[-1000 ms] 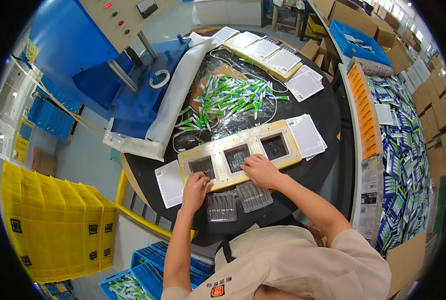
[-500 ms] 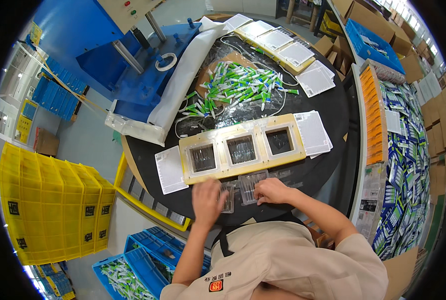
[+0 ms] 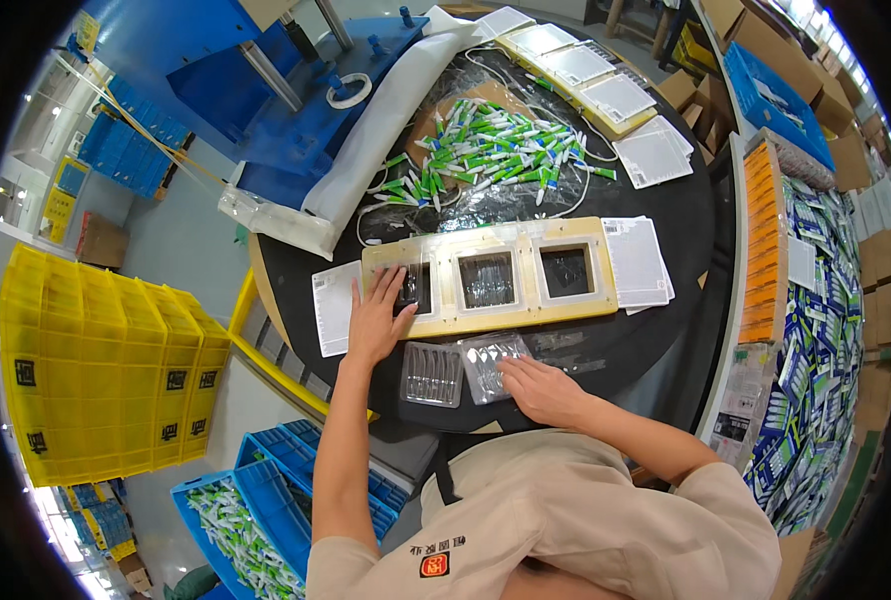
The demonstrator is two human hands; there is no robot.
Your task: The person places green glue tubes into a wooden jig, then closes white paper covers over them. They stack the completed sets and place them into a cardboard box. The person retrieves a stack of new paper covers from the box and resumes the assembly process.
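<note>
Since a moment ago we have slid our left hand (image 3: 378, 318) up from the clear trays onto the long tan wooden frame with three square windows (image 3: 496, 276), where it now lies flat, fingers together, over the leftmost window. Our right hand (image 3: 538, 388) has stayed low, palm down with fingers loosely spread, pressing on one clear ribbed plastic blister tray (image 3: 491, 362). A second clear blister tray (image 3: 433, 374) sits just beside it on the round black table (image 3: 676, 200). Beyond the frame lies a heap of green-and-white tubes on crinkled plastic film (image 3: 486, 155), and white printed cards (image 3: 636, 262) rest at the frame's right end.
</note>
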